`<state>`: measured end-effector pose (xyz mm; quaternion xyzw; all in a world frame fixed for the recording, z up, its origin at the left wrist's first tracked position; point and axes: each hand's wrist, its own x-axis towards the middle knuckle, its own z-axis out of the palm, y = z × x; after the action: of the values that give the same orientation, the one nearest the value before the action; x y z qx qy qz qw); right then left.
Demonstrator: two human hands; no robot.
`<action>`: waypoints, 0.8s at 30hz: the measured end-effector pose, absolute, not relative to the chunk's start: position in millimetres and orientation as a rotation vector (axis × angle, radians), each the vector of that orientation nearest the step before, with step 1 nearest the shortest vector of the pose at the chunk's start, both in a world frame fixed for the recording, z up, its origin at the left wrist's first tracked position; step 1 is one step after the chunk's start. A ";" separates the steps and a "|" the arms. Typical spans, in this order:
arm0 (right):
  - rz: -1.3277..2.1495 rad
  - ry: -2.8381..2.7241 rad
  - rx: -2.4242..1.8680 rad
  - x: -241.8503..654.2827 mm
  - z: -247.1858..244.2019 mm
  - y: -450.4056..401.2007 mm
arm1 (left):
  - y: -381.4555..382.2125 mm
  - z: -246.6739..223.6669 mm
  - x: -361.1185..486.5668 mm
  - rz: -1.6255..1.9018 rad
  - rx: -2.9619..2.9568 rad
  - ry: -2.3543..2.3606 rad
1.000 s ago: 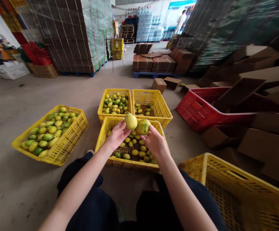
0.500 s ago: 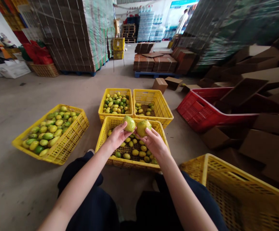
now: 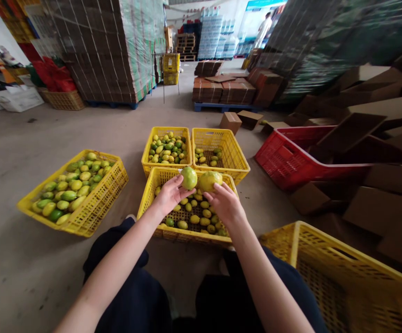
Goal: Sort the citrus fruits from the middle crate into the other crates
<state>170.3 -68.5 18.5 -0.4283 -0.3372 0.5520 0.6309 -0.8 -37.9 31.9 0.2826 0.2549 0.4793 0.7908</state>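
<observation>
My left hand (image 3: 170,195) grips a green-yellow lemon (image 3: 188,178) between thumb and fingers. In my right hand (image 3: 226,203) is a yellower lemon (image 3: 210,181), held close beside the first one. Both fruits are up above a yellow plastic crate (image 3: 145,196) that has several lemons (image 3: 194,219) loosely spread over its bottom. Right behind it stand two more yellow crates: the left one holds a thick layer of green and yellow lemons (image 3: 168,148), the right one only some lemons (image 3: 214,163) on its floor.
To the left, a yellow crate (image 3: 98,210) is heaped with lemons. Another yellow crate (image 3: 346,259) stands by my right leg. A red crate (image 3: 280,159) and loose cardboard boxes (image 3: 377,185) lie on the right. Wrapped pallet stacks (image 3: 96,51) and a distant person (image 3: 263,30) are farther back.
Both lemons have turned a little in my fingers and shifted slightly to the right. My right hand's fingers have moved lower along its lemon. The crates have stayed put.
</observation>
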 end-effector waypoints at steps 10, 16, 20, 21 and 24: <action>0.504 -1.148 -1.219 158.8 22.5 -79.8 | -36.7 18.4 2.6 1.319 1.425 0.918; 0.316 -1.240 -1.247 159.1 19.2 -80.9 | -37.1 14.5 4.9 1.469 1.678 0.986; 0.290 -1.241 -1.245 158.2 18.9 -81.0 | -37.8 15.0 4.7 1.496 1.675 0.990; 0.309 -1.229 -1.239 157.6 19.8 -81.2 | -38.2 15.7 5.0 1.486 1.639 0.979; 0.504 -1.140 -1.209 156.4 24.9 -82.3 | -39.6 20.2 6.0 1.391 1.417 0.921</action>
<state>156.4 -82.3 24.9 -0.5312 -0.5011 0.2214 0.6463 6.0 -39.6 20.2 0.5751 0.3740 0.5647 0.4587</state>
